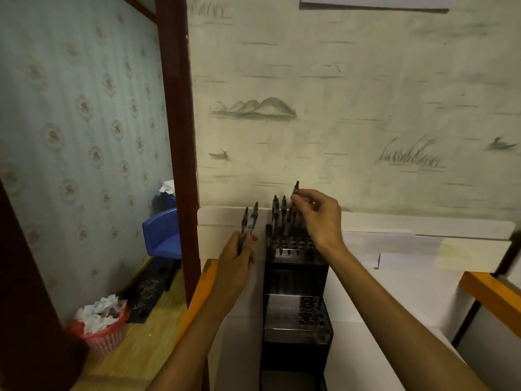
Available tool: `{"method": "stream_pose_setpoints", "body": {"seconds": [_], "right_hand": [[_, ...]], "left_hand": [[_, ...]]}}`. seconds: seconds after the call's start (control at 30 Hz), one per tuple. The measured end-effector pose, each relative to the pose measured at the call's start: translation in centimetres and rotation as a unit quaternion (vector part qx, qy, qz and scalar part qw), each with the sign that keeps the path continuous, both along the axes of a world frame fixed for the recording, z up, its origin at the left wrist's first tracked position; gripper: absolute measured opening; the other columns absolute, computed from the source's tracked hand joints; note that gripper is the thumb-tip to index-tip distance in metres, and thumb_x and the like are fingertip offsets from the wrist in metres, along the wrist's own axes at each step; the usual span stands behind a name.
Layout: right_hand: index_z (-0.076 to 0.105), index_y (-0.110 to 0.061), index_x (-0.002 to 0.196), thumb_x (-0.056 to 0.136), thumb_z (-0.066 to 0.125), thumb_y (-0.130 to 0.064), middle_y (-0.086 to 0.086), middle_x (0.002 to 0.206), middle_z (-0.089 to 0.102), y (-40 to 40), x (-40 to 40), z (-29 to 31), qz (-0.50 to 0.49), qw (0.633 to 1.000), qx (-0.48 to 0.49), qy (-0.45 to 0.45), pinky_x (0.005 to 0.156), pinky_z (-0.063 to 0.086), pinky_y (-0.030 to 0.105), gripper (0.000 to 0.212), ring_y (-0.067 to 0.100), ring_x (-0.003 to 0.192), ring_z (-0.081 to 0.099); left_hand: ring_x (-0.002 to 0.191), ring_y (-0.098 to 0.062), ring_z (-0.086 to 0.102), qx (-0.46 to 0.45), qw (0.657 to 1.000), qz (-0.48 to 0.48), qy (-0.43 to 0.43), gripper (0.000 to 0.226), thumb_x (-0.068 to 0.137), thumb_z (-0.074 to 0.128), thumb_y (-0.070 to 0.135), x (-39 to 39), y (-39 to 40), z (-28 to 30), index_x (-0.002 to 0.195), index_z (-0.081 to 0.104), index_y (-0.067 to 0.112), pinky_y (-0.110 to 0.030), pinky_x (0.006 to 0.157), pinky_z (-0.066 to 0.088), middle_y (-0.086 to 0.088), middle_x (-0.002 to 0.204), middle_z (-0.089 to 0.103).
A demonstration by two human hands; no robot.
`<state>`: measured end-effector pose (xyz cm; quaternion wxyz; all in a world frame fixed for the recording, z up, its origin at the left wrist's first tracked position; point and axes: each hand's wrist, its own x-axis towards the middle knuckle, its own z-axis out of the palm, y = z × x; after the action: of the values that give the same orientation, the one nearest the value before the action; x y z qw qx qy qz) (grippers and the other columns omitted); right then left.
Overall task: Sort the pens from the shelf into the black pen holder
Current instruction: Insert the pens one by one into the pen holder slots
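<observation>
A tall black tiered pen holder (296, 280) with rows of round holes stands on the white shelf (394, 277) against the wall. Several dark pens (279, 213) stand upright in its top tier. My right hand (320, 218) is above that tier and pinches one dark pen (295, 191) by its upper end, tip pointing down toward the holes. My left hand (238, 255), just left of the holder, grips two dark pens (249, 221) that stick up out of the fist.
The shelf has an orange front edge (197, 300) and a white back board (225, 230). A brown wooden post (177, 136) rises on the left. Below left lie a blue plastic chair (162, 235), a pink basket of paper scraps (104, 325) and a wooden floor.
</observation>
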<state>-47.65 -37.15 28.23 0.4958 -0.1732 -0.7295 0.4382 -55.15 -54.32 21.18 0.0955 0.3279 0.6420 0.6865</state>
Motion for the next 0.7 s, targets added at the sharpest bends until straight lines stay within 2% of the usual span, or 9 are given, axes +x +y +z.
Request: {"method": "stream_pose_setpoints", "body": {"seconds": [0.1, 0.23, 0.3, 0.4, 0.47, 0.53, 0.6, 0.63, 0.7], "right_hand": [[0.075, -0.016, 0.11, 0.087, 0.074, -0.025, -0.007, 0.096, 0.074, -0.2, -0.1, -0.5, -0.008, 0.999, 0.035, -0.016, 0.087, 0.058, 0.034, 0.025, 0.004, 0.089, 0.068], [0.076, -0.016, 0.108, 0.086, 0.075, -0.028, -0.009, 0.093, 0.075, -0.4, -0.1, -1.7, -0.008, 0.993, 0.094, -0.069, 0.083, 0.059, 0.029, 0.025, -0.004, 0.082, 0.067], [0.075, -0.017, 0.11, 0.086, 0.074, -0.031, -0.006, 0.099, 0.076, -0.3, -0.1, -2.5, -0.015, 0.987, 0.121, -0.101, 0.084, 0.056, 0.02, 0.027, -0.01, 0.082, 0.064], [0.074, -0.018, 0.111, 0.087, 0.072, -0.035, -0.005, 0.101, 0.076, -0.2, 0.1, -3.2, -0.035, 0.983, 0.141, -0.112, 0.081, 0.047, 0.006, 0.029, -0.007, 0.083, 0.064], [0.076, -0.018, 0.106, 0.086, 0.072, -0.037, -0.005, 0.096, 0.077, -0.1, 0.2, -3.0, -0.041, 0.981, 0.147, -0.121, 0.078, 0.047, 0.007, 0.027, -0.005, 0.081, 0.065], [0.079, -0.019, 0.088, 0.086, 0.072, -0.042, -0.005, 0.08, 0.076, 0.0, 0.4, -2.9, -0.047, 0.98, 0.143, -0.133, 0.074, 0.052, 0.016, 0.024, 0.0, 0.07, 0.066], [0.074, -0.019, 0.071, 0.085, 0.072, -0.044, -0.005, 0.064, 0.069, 0.0, 0.7, -2.7, -0.054, 0.981, 0.133, -0.133, 0.07, 0.054, 0.021, 0.029, 0.007, 0.061, 0.065], [0.073, -0.02, 0.07, 0.085, 0.072, -0.042, -0.005, 0.062, 0.069, -0.1, 0.9, -2.6, -0.041, 0.984, 0.117, -0.125, 0.068, 0.053, 0.02, 0.027, 0.007, 0.06, 0.065], [0.076, -0.023, 0.079, 0.087, 0.072, -0.034, -0.007, 0.07, 0.073, -0.5, 1.5, -2.2, 0.054, 0.993, 0.046, -0.091, 0.068, 0.055, 0.02, 0.014, 0.007, 0.066, 0.069]], "left_hand": [[0.047, 0.0, 0.042, 0.007, 1.0, -0.002, 0.007, 0.022, 0.107, 0.039, 0.029, -0.1, -0.2, -0.3, 0.111, 0.059, 0.021, -0.013, 0.044, 0.036, 0.009, 0.056, 0.046], [0.048, -0.002, 0.041, -0.005, 1.0, 0.001, -0.015, 0.023, 0.107, 0.037, 0.029, -0.4, 0.0, -0.5, 0.113, 0.058, 0.02, -0.015, 0.044, 0.036, 0.005, 0.06, 0.042], [0.048, -0.002, 0.041, -0.011, 1.0, 0.003, -0.03, 0.023, 0.107, 0.038, 0.028, -0.4, 0.1, -0.6, 0.113, 0.057, 0.017, -0.015, 0.044, 0.036, 0.003, 0.063, 0.044], [0.048, -0.001, 0.042, -0.007, 0.999, -0.008, -0.037, 0.023, 0.107, 0.039, 0.025, -0.1, 0.1, -0.4, 0.111, 0.055, 0.008, -0.014, 0.045, 0.036, 0.0, 0.067, 0.047], [0.05, -0.001, 0.044, -0.003, 0.999, -0.012, -0.033, 0.023, 0.107, 0.04, 0.023, 0.1, 0.3, -0.2, 0.11, 0.054, 0.005, -0.013, 0.046, 0.037, -0.002, 0.07, 0.049], [0.051, 0.0, 0.046, 0.004, 1.0, -0.011, -0.029, 0.023, 0.106, 0.041, 0.024, 0.4, 0.6, 0.0, 0.109, 0.054, 0.005, -0.013, 0.047, 0.039, -0.001, 0.07, 0.051], [0.05, 0.001, 0.047, 0.019, 0.999, -0.014, -0.03, 0.022, 0.106, 0.041, 0.024, 0.7, 0.8, 0.1, 0.105, 0.057, 0.008, -0.012, 0.047, 0.04, 0.004, 0.066, 0.054], [0.05, 0.002, 0.048, 0.025, 0.999, -0.016, -0.03, 0.022, 0.106, 0.041, 0.024, 0.8, 0.9, 0.2, 0.104, 0.059, 0.01, -0.012, 0.047, 0.04, 0.008, 0.064, 0.055], [0.051, 0.002, 0.049, 0.025, 0.999, -0.014, -0.025, 0.023, 0.106, 0.042, 0.026, 0.8, 1.2, 0.1, 0.101, 0.062, 0.016, -0.012, 0.048, 0.04, 0.011, 0.06, 0.056]]}}
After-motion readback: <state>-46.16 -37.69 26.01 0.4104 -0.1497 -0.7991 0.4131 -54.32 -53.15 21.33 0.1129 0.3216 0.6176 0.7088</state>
